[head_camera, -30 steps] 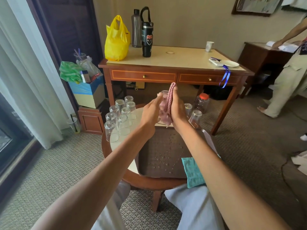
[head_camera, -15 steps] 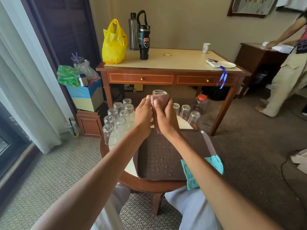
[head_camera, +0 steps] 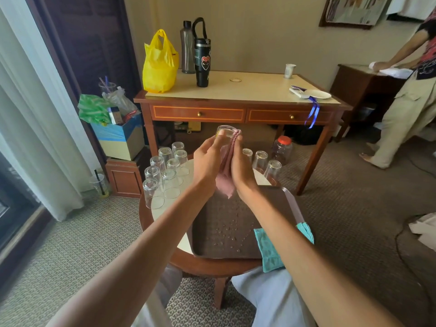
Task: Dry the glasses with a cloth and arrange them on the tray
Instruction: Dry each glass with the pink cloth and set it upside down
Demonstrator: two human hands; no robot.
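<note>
Held item: one glass, raised above the far end of the tray and tilted, with its base towards the far wall. The left hand grips it with curled fingers. The right hand has its fingers curved round a pink cloth and presses it to the glass's side. The cloth's tail hangs between the wrists.

Tray: brown, on the round worktop. It carries only scattered water drops. A teal cloth lies over its near right corner.

Stock: a cluster of glasses stands mouth down on the worktop, left of the tray. Three further glasses stand mouth down at the far right, just beyond the tray.

Other containers: a clear jar with an orange lid stands on the carpet; its contents cannot be told. A box lined in blue holds a green bag, a carton and a cup with straws. A drink cup with a straw stands by the curtain.

Long worktop, two drawers: a yellow bag, a grey bottle, a black tumbler, a paper cup and a plate. A blue ribbon hangs over the edge.

Room: beige wall with a framed picture. A second person at the right leans on a dark side table.
</note>
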